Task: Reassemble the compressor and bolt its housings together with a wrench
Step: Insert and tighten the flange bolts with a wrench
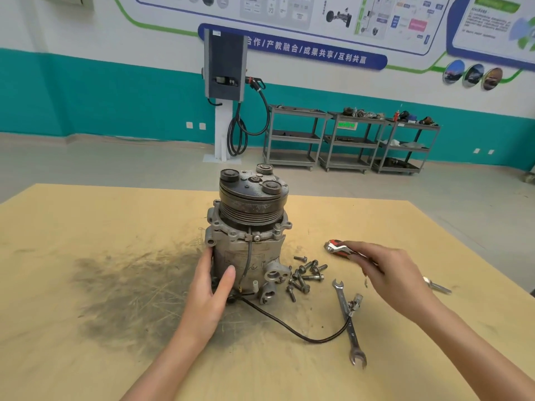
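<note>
The compressor (pixel 249 238) was stood upright near the middle of the wooden table (pixel 86 227), with its round pulley end at the top. The left hand (pixel 211 287) was pressed against the lower left side of the gray body, with the fingers laid straight up along it and the thumb spread out across the front. A thin black wire (pixel 289 328) was seen running from the bottom of the compressor across the table to a small plug (pixel 356 303). That plug was laid on top of a long silver wrench (pixel 348 319), which was left flat on the table to the right of the compressor. A little pile of loose bolts (pixel 304 274) was scattered just beside the compressor, between it and the wrench. The right hand (pixel 385 267) was held out over a tool with a red and black handle (pixel 337 246), farther to the right. The fingertips were placed on that tool, but it could not be told whether the tool was really pinched or only touched. A dark dirty smear (pixel 130 285) was spread on the table to the left. Three gray shelf carts (pixel 347 140) were parked far back by the wall.
</note>
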A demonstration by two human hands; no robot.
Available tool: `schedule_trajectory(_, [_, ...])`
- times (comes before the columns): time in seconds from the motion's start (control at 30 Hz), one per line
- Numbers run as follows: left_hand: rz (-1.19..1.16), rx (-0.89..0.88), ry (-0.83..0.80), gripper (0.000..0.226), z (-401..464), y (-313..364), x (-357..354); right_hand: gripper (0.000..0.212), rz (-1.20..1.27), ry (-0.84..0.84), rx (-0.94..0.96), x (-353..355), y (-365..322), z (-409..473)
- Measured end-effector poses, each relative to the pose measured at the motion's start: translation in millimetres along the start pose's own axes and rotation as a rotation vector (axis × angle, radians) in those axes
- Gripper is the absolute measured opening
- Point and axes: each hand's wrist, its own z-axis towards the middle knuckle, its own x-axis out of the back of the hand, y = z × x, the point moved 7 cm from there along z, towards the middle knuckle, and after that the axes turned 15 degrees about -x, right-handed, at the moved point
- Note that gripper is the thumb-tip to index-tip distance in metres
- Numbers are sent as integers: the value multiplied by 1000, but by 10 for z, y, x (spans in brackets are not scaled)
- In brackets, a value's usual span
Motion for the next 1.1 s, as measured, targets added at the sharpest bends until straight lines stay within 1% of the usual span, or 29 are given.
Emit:
schedule_trajectory(0.03, [2,-1,-2,72,-1,4,-3,33,21,24,61,48,-176,-8])
schedule_trajectory(0.1, [-3,-10,-5,67,0,10,-5,39,30,35,162,101,-482,0])
schedule_trajectory(0.2, [-7,-2,-8,53,1,6,-6,35,-15,2,214,96,-741,108])
schedule_trajectory(0.3, [-2,1,-10,46,6,3,-3,32,-47,-43,249,66,-872,194])
schedule_trajectory(0.47, [-10,8,-17,45,-4,-17,-3,35,-152,-106,320,44,-1024,276])
schedule_trajectory(0.6, [16,14,-22,50,-3,1,-9,47,-231,-132,387,100,-1158,327])
schedule_trajectory(0.67, [30,12,-21,50,-3,10,-8,43,-270,-150,409,122,-1191,361])
schedule_trajectory(0.8, [33,5,-16,63,-7,6,-2,42,-343,-143,463,97,-1195,273])
schedule_trajectory(0.87, [32,5,-18,64,-7,2,-4,47,-359,-137,461,68,-1166,219])
schedule_trajectory(0.97, [39,-1,-28,56,-2,-10,-12,50,-401,-124,434,65,-1153,193])
schedule_trajectory(1.03, [69,-9,-26,54,8,-17,-8,57,-490,-115,387,44,-1165,157])
schedule_trajectory(1.1, [96,-11,-16,58,21,-41,1,68,-611,-86,314,10,-1191,104])
